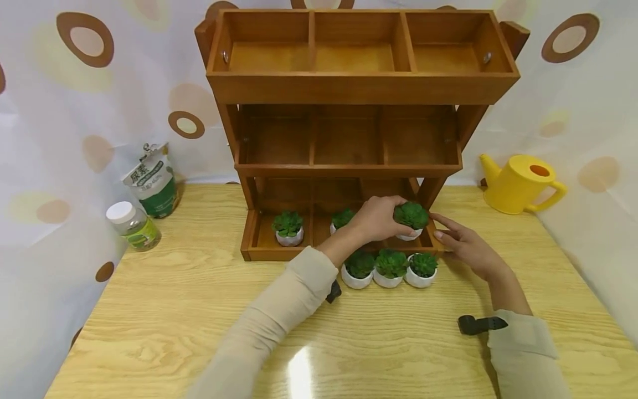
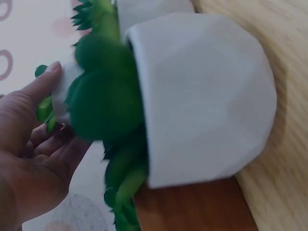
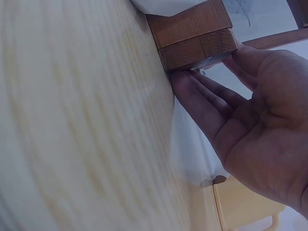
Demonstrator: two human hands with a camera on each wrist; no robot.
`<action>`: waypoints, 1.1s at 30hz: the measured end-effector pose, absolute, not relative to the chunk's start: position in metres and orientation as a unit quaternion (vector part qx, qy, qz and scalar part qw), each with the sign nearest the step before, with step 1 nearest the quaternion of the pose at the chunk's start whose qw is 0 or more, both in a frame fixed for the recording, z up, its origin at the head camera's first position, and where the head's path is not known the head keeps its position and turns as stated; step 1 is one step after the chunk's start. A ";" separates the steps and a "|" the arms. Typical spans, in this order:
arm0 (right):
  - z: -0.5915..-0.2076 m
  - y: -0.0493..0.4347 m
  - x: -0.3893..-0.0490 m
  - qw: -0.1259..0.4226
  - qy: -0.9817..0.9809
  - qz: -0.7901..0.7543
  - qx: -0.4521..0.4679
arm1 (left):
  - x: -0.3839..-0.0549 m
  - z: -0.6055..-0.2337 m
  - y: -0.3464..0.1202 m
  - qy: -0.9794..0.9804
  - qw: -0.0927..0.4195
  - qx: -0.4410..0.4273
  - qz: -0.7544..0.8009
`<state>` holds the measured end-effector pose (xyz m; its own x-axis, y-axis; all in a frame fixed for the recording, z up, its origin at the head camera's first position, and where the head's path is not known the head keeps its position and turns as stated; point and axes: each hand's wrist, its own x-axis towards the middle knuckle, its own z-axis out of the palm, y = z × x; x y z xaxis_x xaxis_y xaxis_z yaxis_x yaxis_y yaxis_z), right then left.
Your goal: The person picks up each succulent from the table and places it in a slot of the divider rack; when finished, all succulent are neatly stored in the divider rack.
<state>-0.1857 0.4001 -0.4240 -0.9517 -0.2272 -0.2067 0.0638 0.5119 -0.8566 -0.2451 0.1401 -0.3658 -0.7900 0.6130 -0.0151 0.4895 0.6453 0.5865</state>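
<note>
In the head view, my left hand [image 1: 381, 217] grips a small potted succulent [image 1: 411, 216] by its white pot, over the right compartment of the wooden shelf's [image 1: 279, 254] bottom tier. The left wrist view shows the thumb and fingers of this hand [image 2: 33, 139] around the pot, partly hidden behind a nearer white pot [image 2: 207, 101]. My right hand [image 1: 471, 252] touches the right end of the bottom tier with its fingertips. Seen from the right wrist, the relaxed fingers [image 3: 204, 103] lie against the brown wooden corner [image 3: 197, 41].
Three potted succulents [image 1: 389, 280] stand in a row before the shelf. Another succulent [image 1: 288, 227] sits in the bottom left compartment, and one [image 1: 341, 219] in the middle. A yellow watering can [image 1: 518, 185] is at right; a lidded jar [image 1: 134, 227] and a clipped bag [image 1: 154, 185] are at left.
</note>
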 end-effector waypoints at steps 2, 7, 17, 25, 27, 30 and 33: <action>-0.423 0.400 -0.185 0.148 0.855 -0.494 -0.048 | -0.245 -0.369 0.145 0.901 0.106 0.311 0.285; -0.424 0.399 -0.186 0.147 0.854 -0.496 -0.049 | -0.248 -0.376 0.155 0.904 0.112 0.309 0.273; -0.424 0.400 -0.186 0.144 0.859 -0.489 -0.050 | -0.253 -0.388 0.160 0.914 0.124 0.291 0.255; -0.424 0.399 -0.188 0.145 0.859 -0.489 -0.050 | -0.252 -0.393 0.161 0.917 0.137 0.295 0.233; -0.424 0.398 -0.188 0.145 0.860 -0.487 -0.052 | -0.251 -0.394 0.161 0.917 0.143 0.293 0.231; -0.424 0.399 -0.187 0.148 0.860 -0.487 -0.048 | -0.250 -0.393 0.161 0.918 0.150 0.288 0.229; -0.425 0.400 -0.187 0.149 0.861 -0.484 -0.045 | -0.250 -0.392 0.160 0.918 0.153 0.289 0.224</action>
